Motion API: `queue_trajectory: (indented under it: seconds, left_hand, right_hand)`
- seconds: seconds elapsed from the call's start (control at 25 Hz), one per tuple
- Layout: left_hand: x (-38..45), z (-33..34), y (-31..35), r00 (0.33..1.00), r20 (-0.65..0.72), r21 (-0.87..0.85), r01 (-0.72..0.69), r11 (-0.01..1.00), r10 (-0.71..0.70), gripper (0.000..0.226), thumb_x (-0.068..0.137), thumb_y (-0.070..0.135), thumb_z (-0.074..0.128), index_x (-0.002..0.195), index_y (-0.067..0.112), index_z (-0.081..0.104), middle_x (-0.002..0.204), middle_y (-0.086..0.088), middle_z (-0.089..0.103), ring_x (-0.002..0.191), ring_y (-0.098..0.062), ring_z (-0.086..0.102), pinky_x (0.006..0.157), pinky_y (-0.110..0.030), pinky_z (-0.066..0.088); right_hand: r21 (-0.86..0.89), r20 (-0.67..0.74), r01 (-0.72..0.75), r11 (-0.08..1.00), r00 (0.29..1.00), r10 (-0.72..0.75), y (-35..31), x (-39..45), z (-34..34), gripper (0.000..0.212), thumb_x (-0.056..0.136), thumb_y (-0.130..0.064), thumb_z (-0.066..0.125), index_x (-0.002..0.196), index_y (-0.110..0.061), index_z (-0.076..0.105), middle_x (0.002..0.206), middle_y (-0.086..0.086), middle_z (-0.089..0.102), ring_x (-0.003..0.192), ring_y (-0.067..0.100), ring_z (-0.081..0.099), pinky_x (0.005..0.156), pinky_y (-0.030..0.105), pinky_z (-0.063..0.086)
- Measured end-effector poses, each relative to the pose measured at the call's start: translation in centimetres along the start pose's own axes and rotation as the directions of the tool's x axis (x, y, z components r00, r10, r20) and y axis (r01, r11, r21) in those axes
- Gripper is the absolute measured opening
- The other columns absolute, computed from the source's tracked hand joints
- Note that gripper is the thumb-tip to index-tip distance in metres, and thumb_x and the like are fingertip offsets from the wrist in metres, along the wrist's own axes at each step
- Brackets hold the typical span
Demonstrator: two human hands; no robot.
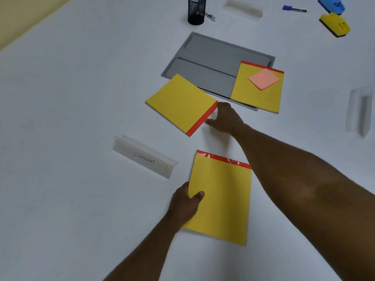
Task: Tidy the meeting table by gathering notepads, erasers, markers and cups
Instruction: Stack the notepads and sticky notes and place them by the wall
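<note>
1. White meeting table (60, 118) fills pretty much the whole view, with a grey tray (203, 57) sitting in the middle, so I'll place everything off that.
2. One yellow notepad (257, 88) lies over the tray's right end, with a pink sticky pad (263, 79) on top of it.
3. A second notepad (180, 104) overlaps the tray's near-left corner. The right hand (225, 118) is at its red-taped edge, fingers touching it; can't tell if it's really gripping.
4. The nearest notepad (221, 199) is well below the tray. The left hand (184, 205) pinches its left edge, thumb on top.
5. Beyond the tray: a black mesh cup (196, 12), a marker (295, 9), plus a blue eraser (331, 5) and a yellow eraser (334, 25) off to the right.
6. An "ELEPHANT" name card holder (144, 157) sits down-left of the tray.
</note>
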State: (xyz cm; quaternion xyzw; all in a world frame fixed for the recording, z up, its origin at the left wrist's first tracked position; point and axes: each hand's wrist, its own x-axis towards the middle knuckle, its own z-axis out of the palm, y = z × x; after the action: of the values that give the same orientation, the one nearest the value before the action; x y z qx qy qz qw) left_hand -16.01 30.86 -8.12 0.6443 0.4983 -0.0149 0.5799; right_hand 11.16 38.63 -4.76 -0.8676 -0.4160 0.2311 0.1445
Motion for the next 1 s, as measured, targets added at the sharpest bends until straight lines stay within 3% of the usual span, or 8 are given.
queue_trajectory:
  seconds: [0.12, 0.32, 0.48, 0.6, 0.68, 0.76, 0.88, 1.0]
  left_hand:
    - [0.0, 0.2, -0.3, 1.000, -0.005, -0.027, 0.008, 1.000, -0.008, 0.018, 0.091, 0.036, 0.064, 0.107, 0.034, 0.058, 0.095, 0.021, 0.064, 0.091, -0.009, 0.063, 0.072, -0.021, 0.046]
    - [-0.1, 0.4, -0.4, 1.000, -0.020, 0.004, -0.004, 1.000, 0.004, 0.032, 0.091, 0.038, 0.063, 0.120, 0.028, 0.059, 0.107, 0.014, 0.066, 0.100, -0.013, 0.063, 0.088, -0.031, 0.050]
    - [-0.1, 0.3, -0.4, 1.000, -0.024, 0.015, -0.005, 1.000, 0.006, 0.020, 0.090, 0.038, 0.064, 0.109, 0.036, 0.057, 0.096, 0.024, 0.061, 0.095, -0.010, 0.063, 0.080, -0.025, 0.046]
    - [-0.3, 0.3, -0.1, 0.999, -0.038, 0.028, -0.020, 0.999, 0.021, 0.017, 0.090, 0.037, 0.064, 0.103, 0.037, 0.054, 0.093, 0.023, 0.060, 0.088, -0.005, 0.061, 0.073, -0.020, 0.045]
    - [-0.5, 0.6, 0.0, 0.997, -0.057, 0.037, -0.041, 0.998, 0.043, 0.016, 0.091, 0.034, 0.064, 0.104, 0.033, 0.056, 0.096, 0.018, 0.063, 0.086, -0.006, 0.061, 0.071, -0.020, 0.046]
    - [-1.0, 0.5, 0.5, 0.996, -0.078, 0.042, -0.050, 0.998, 0.054, 0.019, 0.091, 0.031, 0.064, 0.108, 0.025, 0.060, 0.102, 0.010, 0.066, 0.092, -0.015, 0.063, 0.079, -0.027, 0.049]
    - [-2.3, 0.2, 1.2, 0.997, -0.058, -0.016, -0.052, 0.998, 0.051, 0.026, 0.092, 0.025, 0.063, 0.116, 0.016, 0.061, 0.110, 0.001, 0.067, 0.098, -0.020, 0.063, 0.086, -0.031, 0.049]
    - [-5.1, 0.0, 1.0, 0.996, -0.079, -0.161, -0.046, 0.986, 0.034, 0.022, 0.093, 0.019, 0.063, 0.114, 0.018, 0.061, 0.112, -0.005, 0.069, 0.093, -0.018, 0.065, 0.079, -0.030, 0.050]
  right_hand:
    - [-0.017, -0.049, -0.082, 0.996, 0.995, 0.081, -0.8, 2.2, 1.2, 0.081, 0.076, -0.054, 0.071, 0.135, -0.010, 0.038, 0.133, 0.013, 0.046, 0.124, 0.033, 0.045, 0.099, 0.051, 0.043]
    - [-0.049, -0.072, -0.171, 0.984, 0.983, 0.168, -1.6, 3.6, 1.6, 0.100, 0.067, -0.055, 0.078, 0.140, -0.012, 0.027, 0.141, 0.018, 0.036, 0.132, 0.037, 0.032, 0.100, 0.058, 0.034]
    - [0.074, -0.035, -0.307, 0.949, 0.950, 0.310, -1.1, 3.3, 0.3, 0.114, 0.060, -0.050, 0.086, 0.141, -0.005, 0.020, 0.139, 0.023, 0.036, 0.129, 0.040, 0.037, 0.101, 0.051, 0.037]
    - [0.335, 0.015, -0.308, 0.890, 0.947, 0.322, -0.4, 2.1, -1.3, 0.057, 0.072, -0.034, 0.082, 0.110, -0.002, 0.053, 0.107, 0.017, 0.058, 0.101, 0.028, 0.058, 0.081, 0.038, 0.048]
    - [0.703, 0.049, -0.276, 0.656, 0.938, 0.342, -0.3, 0.0, -2.8, 0.019, 0.080, -0.013, 0.073, 0.087, -0.011, 0.054, 0.096, 0.015, 0.061, 0.080, 0.024, 0.061, 0.071, 0.036, 0.053]
    - [0.865, 0.020, -0.194, 0.462, 0.934, 0.356, -0.6, -2.8, -5.5, 0.017, 0.085, -0.003, 0.063, 0.091, -0.014, 0.051, 0.099, 0.014, 0.062, 0.077, 0.022, 0.062, 0.067, 0.038, 0.059]
    - [0.859, -0.171, -0.034, 0.510, 0.922, 0.349, -0.8, -8.4, -11.2, 0.018, 0.091, -0.010, 0.061, 0.106, -0.016, 0.054, 0.105, 0.007, 0.063, 0.084, 0.017, 0.065, 0.058, 0.031, 0.058]
    - [0.829, -0.328, 0.077, 0.554, 0.868, 0.372, 0.3, -15.2, -16.2, 0.016, 0.092, -0.017, 0.061, 0.108, -0.017, 0.057, 0.104, 0.003, 0.065, 0.090, 0.016, 0.066, 0.058, 0.028, 0.056]
